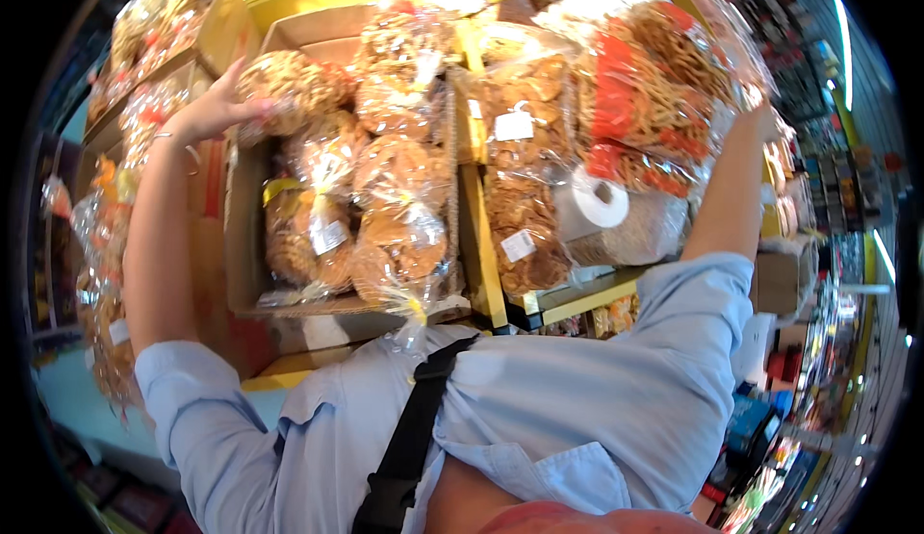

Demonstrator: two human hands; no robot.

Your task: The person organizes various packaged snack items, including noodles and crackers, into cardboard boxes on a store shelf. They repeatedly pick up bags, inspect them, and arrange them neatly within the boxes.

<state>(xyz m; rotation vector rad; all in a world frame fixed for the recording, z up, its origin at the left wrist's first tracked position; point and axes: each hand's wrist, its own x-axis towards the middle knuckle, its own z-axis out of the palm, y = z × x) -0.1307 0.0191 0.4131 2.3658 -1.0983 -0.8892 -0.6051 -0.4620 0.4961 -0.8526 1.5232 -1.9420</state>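
My left hand [216, 107] is at the upper left, thumb and fingers spread, beside a clear bag of knobbly snacks [294, 90] at the corner of a cardboard box [249, 245]. Whether the fingertips touch the bag is unclear. My right arm reaches to the upper right, and my right hand [769, 117] is mostly hidden at the edge of clear packaging; its fingers cannot be made out. Between my arms, the box holds several tied clear bags of round crackers [401, 238]. Right of it lie labelled bags of brown crackers [530, 227] and a bag of stick-shaped snacks [650, 94].
A white paper roll [600, 198] lies by a clear bag of pale grains [639, 231]. A yellow-edged shelf [588, 301] runs close to my chest. More bagged snacks [108, 317] hang at the left, near another cardboard box [213, 22]. Stocked shelves stand at the far right.
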